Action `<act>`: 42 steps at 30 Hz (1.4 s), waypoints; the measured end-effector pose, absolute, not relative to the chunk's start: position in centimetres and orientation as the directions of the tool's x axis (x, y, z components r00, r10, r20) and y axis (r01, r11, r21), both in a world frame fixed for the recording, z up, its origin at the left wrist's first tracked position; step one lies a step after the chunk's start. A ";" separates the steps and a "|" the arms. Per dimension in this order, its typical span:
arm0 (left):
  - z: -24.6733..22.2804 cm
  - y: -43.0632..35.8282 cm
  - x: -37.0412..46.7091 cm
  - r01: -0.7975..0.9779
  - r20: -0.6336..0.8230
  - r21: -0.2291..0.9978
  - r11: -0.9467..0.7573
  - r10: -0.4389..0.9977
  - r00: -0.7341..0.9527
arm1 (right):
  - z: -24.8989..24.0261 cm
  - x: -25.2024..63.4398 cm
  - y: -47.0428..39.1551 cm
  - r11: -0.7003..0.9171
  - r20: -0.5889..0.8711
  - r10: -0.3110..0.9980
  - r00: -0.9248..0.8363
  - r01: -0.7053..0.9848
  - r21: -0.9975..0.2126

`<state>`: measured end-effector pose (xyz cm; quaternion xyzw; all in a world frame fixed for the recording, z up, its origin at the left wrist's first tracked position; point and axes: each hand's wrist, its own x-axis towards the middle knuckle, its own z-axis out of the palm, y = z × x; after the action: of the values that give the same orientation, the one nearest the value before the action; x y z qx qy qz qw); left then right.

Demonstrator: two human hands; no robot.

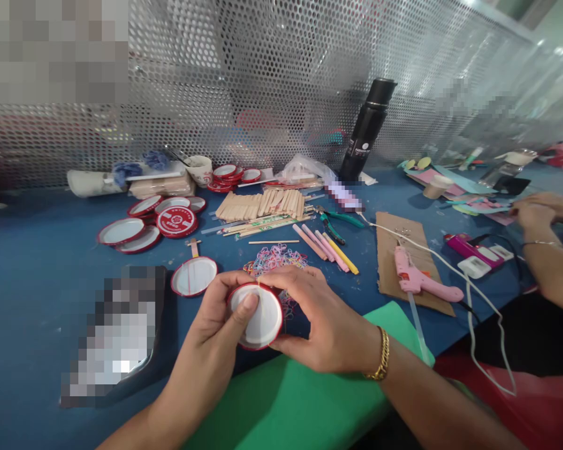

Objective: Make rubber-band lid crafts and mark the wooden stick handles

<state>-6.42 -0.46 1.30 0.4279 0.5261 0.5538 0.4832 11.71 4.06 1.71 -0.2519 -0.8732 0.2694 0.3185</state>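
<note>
Between both hands is a round jar lid [268, 320], red at the rim, its white inner side facing up. My left hand [225, 319] grips its left edge, thumb pressed on the white inside. My right hand [319, 319] closes around the right side, fingers at the top rim and thumb below. A thin pale strand seems to cross the lid's inside under the fingertips. Just behind the hands lies a heap of coloured rubber bands [276, 257]. Left of them rests another lid [194, 276] with a small wooden stick piece at its top.
Several red lids [176, 222], wooden sticks [263, 205], pliers [335, 224] and coloured glue sticks [331, 249] lie behind. A pink glue gun [415, 278] rests on cardboard [385, 250], its white cable [471, 319] trailing right. A black bottle [366, 134] stands behind. Another person's hands [539, 212] are at right.
</note>
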 end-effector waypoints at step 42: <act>0.0 1.6 -7.6 0.092 0.041 0.996 -0.020 0.971 -0.235 | -0.7 12.8 7.5 0.519 0.473 0.820 -0.322 0.766 -0.379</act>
<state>-7.63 1.60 -0.04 0.4663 0.5699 0.5410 0.4063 12.84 7.47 -0.69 -0.4884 -0.8120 0.0427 0.3167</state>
